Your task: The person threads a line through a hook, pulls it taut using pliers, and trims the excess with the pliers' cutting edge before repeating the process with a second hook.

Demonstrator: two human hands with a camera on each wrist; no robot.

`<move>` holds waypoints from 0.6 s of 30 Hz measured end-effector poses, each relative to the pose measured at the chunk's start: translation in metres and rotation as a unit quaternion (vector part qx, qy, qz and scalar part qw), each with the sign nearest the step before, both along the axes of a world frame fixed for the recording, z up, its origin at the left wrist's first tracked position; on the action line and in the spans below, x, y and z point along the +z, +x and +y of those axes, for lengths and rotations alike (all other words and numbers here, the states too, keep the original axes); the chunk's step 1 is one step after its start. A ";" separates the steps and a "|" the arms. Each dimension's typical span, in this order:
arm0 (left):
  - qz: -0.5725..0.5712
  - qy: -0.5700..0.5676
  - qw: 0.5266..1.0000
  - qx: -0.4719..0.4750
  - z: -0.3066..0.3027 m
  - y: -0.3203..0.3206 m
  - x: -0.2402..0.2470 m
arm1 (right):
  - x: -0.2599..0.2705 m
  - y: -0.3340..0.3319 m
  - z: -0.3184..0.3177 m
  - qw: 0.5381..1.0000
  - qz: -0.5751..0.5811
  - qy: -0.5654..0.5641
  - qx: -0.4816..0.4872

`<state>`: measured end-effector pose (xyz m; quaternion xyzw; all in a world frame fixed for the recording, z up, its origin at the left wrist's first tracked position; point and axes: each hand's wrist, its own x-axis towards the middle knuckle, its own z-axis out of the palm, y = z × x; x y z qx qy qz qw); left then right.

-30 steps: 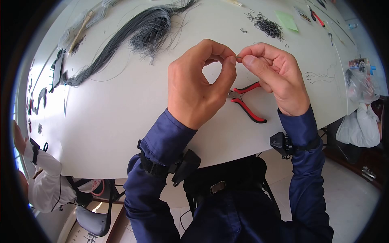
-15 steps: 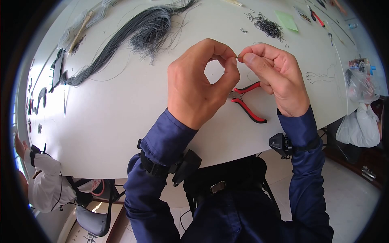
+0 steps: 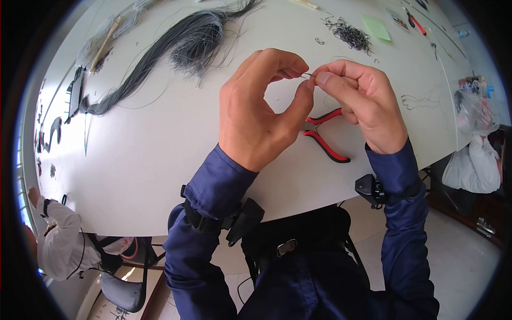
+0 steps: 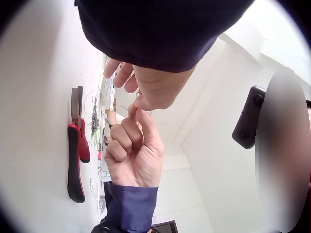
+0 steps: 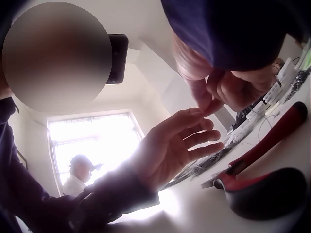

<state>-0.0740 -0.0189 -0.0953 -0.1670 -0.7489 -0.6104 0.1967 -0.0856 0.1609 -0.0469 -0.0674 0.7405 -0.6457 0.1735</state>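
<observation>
In the head view my right hand [image 3: 368,101] pinches a small, thin dark fish hook [image 3: 307,74] between thumb and forefinger, its end jutting out to the left. My left hand [image 3: 261,101] is close beside it, thumb and forefinger bent and parted around the jutting end. A fine line loops up behind the right fingertips. Below the hands, red-and-black pliers [image 3: 328,145] lie on the white table, handles spread. Both wrist views show the two hands' fingertips meeting, the hook itself mostly hidden there.
A long bundle of grey line [image 3: 160,58] lies at the back left. Toward the back right are a heap of dark hooks [image 3: 349,36], a green paper note [image 3: 377,26] and another pair of pliers [image 3: 413,22]. Other people sit at both sides of the table [image 3: 133,186].
My left thumb and forefinger, earlier pressed together at the hook, have come apart, and more of the hook shows. The right hand stays almost still.
</observation>
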 end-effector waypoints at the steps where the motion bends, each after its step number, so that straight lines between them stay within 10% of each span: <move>1: -0.001 0.000 1.000 0.001 0.001 0.000 0.002 | 0.000 0.000 0.001 1.000 -0.001 0.002 0.000; 18: -0.001 -0.003 1.000 0.005 0.002 0.003 0.002 | -0.002 -0.002 0.005 0.998 0.045 0.030 0.018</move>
